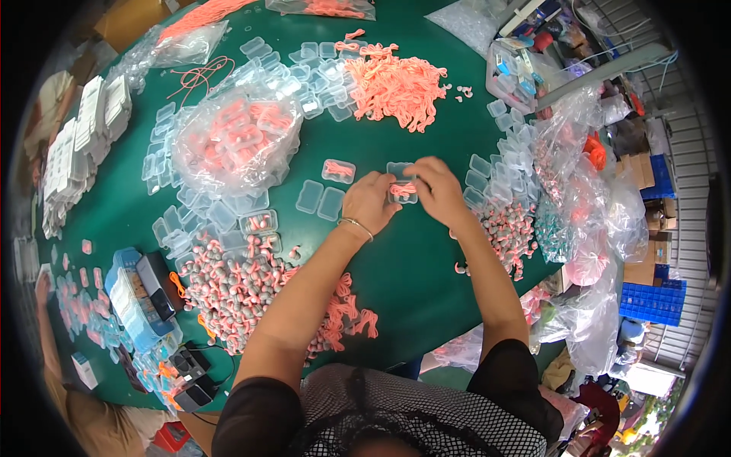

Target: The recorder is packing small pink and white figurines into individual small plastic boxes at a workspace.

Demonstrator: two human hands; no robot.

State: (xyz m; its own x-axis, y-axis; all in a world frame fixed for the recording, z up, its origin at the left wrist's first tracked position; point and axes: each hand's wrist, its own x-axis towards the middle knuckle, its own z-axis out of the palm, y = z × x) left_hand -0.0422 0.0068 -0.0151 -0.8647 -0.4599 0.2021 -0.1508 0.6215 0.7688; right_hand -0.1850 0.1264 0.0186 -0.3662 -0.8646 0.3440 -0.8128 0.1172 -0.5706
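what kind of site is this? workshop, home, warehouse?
Likely a small hand-packing workshop. A green table is heaped with pink cords, loose small parts and many clear plastic cases; both hands hold one case. Cardboard boxes and blue crates sit at the right.

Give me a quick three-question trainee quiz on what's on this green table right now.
1. True or false: both hands are on the small clear box.
2. Which lies further from the person: (a) the pile of pink cords, (b) the pink-and-grey pieces?
3. What does the left hand wear at the wrist?

Key: 1 true, the right hand too. 2 a. 3 a thin bracelet.
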